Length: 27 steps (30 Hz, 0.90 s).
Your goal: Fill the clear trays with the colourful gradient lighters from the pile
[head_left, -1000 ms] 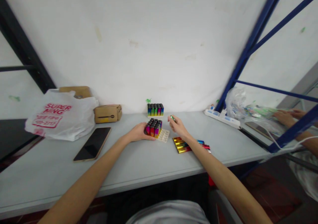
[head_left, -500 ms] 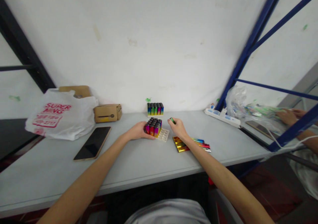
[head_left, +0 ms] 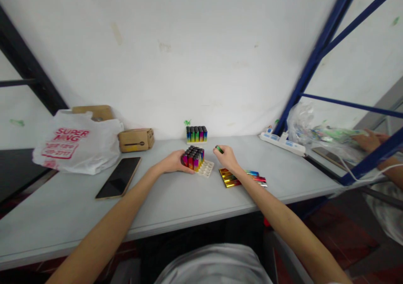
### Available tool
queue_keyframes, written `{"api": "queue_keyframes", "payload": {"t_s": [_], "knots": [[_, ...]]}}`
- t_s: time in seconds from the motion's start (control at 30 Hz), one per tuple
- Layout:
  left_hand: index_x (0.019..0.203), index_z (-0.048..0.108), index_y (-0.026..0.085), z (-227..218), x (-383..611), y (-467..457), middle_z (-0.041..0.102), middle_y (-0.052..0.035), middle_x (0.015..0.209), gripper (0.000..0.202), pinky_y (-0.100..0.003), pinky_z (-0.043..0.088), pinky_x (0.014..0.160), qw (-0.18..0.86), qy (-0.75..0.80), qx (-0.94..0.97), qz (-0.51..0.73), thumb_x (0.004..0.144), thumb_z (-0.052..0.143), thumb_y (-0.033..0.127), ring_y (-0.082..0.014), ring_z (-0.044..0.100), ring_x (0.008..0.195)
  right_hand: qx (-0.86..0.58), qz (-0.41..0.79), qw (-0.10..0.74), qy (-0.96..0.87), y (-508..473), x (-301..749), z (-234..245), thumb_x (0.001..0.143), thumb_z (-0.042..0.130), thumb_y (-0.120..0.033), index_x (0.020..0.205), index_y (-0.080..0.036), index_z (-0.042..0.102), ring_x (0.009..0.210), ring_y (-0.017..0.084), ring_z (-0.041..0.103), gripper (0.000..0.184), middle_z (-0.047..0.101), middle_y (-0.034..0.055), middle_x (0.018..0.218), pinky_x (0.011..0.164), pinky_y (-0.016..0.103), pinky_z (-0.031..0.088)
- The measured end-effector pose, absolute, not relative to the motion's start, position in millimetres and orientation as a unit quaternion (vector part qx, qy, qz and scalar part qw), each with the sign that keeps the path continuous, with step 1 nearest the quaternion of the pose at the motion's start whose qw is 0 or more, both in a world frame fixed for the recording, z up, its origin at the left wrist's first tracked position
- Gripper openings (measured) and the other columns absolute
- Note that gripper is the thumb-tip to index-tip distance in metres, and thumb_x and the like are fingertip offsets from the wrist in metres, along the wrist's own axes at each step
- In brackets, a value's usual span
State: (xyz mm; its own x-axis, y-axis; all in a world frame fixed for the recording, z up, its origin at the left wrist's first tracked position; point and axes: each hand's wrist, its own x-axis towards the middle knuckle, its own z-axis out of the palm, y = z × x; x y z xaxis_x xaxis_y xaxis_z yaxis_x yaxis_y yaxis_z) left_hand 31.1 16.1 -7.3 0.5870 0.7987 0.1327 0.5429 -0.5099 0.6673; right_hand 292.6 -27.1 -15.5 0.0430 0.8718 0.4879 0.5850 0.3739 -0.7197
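My left hand [head_left: 173, 162] rests on the table against the left side of a white tray [head_left: 206, 169] packed with several upright rainbow-coloured lighters [head_left: 193, 157]. My right hand [head_left: 227, 158] hovers just right of the tray, fingers pinched on a green lighter [head_left: 218, 149]. Beside my right wrist, a row of shiny loose lighters [head_left: 241, 178] lies flat on the table. A second full tray of lighters [head_left: 196, 134] stands further back against the wall.
A black phone [head_left: 119, 182], a white plastic bag with red print [head_left: 75, 145] and a small cardboard box [head_left: 136, 139] lie at the left. A white power strip [head_left: 281, 142] and a clear bag [head_left: 315, 135] sit at the right by blue frame bars; another person's hands [head_left: 370, 140] work there.
My right hand with the green lighter has lowered slightly toward the tray. The view has shifted a little; my left hand stays against the tray.
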Motion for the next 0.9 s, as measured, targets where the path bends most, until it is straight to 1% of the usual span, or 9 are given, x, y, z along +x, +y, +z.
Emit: {"api": "queue_keyframes", "payload": {"t_s": [0.1, 0.17, 0.23, 0.33, 0.37, 0.43, 0.53, 0.63, 0.9], "knots": [[0.110, 0.071, 0.017, -7.9, 31.4, 16.3, 0.075, -0.0048, 0.097, 0.079, -0.038, 0.054, 0.084, 0.291, 0.399, 0.841, 0.220, 0.046, 0.091, 0.060, -0.0320, 0.068, 0.095, -0.518, 0.152, 0.486, -0.687, -29.6, 292.5, -14.6, 0.089, 0.047, -0.049, 0.059, -0.022, 0.034, 0.057, 0.011, 0.034, 0.042, 0.029, -0.0050, 0.057, 0.056, 0.027, 0.023], [0.111, 0.071, 0.017, -8.7, 31.5, 16.4, 0.075, -0.0052, 0.098, 0.080, -0.038, 0.054, 0.085, 0.292, 0.397, 0.842, 0.221, 0.046, 0.091, 0.060, -0.0321, 0.068, 0.095, -0.498, 0.164, 0.483, -0.702, -30.8, 292.4, -14.5, 0.094, 0.047, -0.053, 0.065, -0.021, 0.043, 0.059, 0.012, 0.039, 0.043, 0.037, -0.0053, 0.058, 0.058, 0.026, 0.028], [0.112, 0.071, 0.017, -9.2, 31.6, 16.3, 0.075, -0.0052, 0.098, 0.081, -0.038, 0.054, 0.085, 0.292, 0.397, 0.841, 0.221, 0.046, 0.091, 0.060, -0.0319, 0.068, 0.095, -0.474, 0.184, 0.467, -0.723, -30.7, 292.8, -15.1, 0.097, 0.047, -0.054, 0.079, -0.020, 0.054, 0.061, 0.013, 0.046, 0.039, 0.049, -0.0045, 0.062, 0.061, 0.025, 0.036], [0.112, 0.070, 0.017, -9.3, 31.5, 16.0, 0.075, -0.0051, 0.099, 0.081, -0.039, 0.054, 0.085, 0.291, 0.398, 0.842, 0.220, 0.047, 0.090, 0.061, -0.0316, 0.068, 0.095, -0.441, 0.190, 0.449, -0.753, -28.3, 295.2, -16.5, 0.101, 0.044, -0.052, 0.097, -0.020, 0.061, 0.071, 0.015, 0.058, 0.037, 0.064, 0.0009, 0.080, 0.070, 0.027, 0.044], [0.113, 0.070, 0.017, -9.1, 31.3, 16.0, 0.075, -0.0052, 0.099, 0.081, -0.039, 0.054, 0.085, 0.291, 0.398, 0.842, 0.220, 0.047, 0.090, 0.061, -0.0316, 0.068, 0.095, -0.437, 0.175, 0.448, -0.760, -27.5, 296.2, -16.8, 0.102, 0.044, -0.052, 0.097, -0.020, 0.062, 0.076, 0.016, 0.059, 0.038, 0.066, 0.0032, 0.086, 0.072, 0.027, 0.046], [0.112, 0.070, 0.017, -8.9, 31.1, 16.0, 0.075, -0.0054, 0.100, 0.081, -0.039, 0.054, 0.085, 0.292, 0.396, 0.842, 0.222, 0.047, 0.090, 0.061, -0.0318, 0.068, 0.095, -0.443, 0.118, 0.448, -0.767, -26.5, 297.9, -17.1, 0.101, 0.046, -0.053, 0.088, -0.019, 0.063, 0.081, 0.017, 0.059, 0.040, 0.065, 0.0059, 0.089, 0.076, 0.028, 0.047], [0.113, 0.070, 0.017, -8.8, 30.8, 15.9, 0.075, -0.0052, 0.100, 0.081, -0.039, 0.054, 0.086, 0.298, 0.390, 0.842, 0.224, 0.047, 0.090, 0.060, -0.0319, 0.068, 0.096, -0.469, 0.060, 0.421, -0.774, -27.6, 298.3, -17.5, 0.102, 0.047, -0.050, 0.077, -0.020, 0.056, 0.069, 0.016, 0.053, 0.040, 0.058, 0.0017, 0.073, 0.070, 0.028, 0.042], [0.114, 0.070, 0.018, -9.2, 31.1, 15.8, 0.076, -0.0051, 0.101, 0.081, -0.039, 0.054, 0.086, 0.302, 0.383, 0.844, 0.225, 0.048, 0.090, 0.060, -0.0316, 0.068, 0.096, -0.480, 0.069, 0.388, -0.784, -29.1, 295.9, -19.3, 0.104, 0.046, -0.047, 0.079, -0.022, 0.053, 0.059, 0.015, 0.049, 0.036, 0.054, -0.0027, 0.063, 0.063, 0.027, 0.036], [0.112, 0.070, 0.019, -12.0, 31.1, 16.5, 0.076, -0.0051, 0.101, 0.079, -0.038, 0.054, 0.084, 0.302, 0.380, 0.843, 0.231, 0.048, 0.089, 0.060, -0.0313, 0.068, 0.095, -0.471, 0.059, 0.358, -0.804, -24.3, 295.7, -22.8, 0.103, 0.051, -0.043, 0.078, -0.021, 0.054, 0.062, 0.016, 0.055, 0.033, 0.065, 0.0016, 0.068, 0.063, 0.025, 0.036]]}}
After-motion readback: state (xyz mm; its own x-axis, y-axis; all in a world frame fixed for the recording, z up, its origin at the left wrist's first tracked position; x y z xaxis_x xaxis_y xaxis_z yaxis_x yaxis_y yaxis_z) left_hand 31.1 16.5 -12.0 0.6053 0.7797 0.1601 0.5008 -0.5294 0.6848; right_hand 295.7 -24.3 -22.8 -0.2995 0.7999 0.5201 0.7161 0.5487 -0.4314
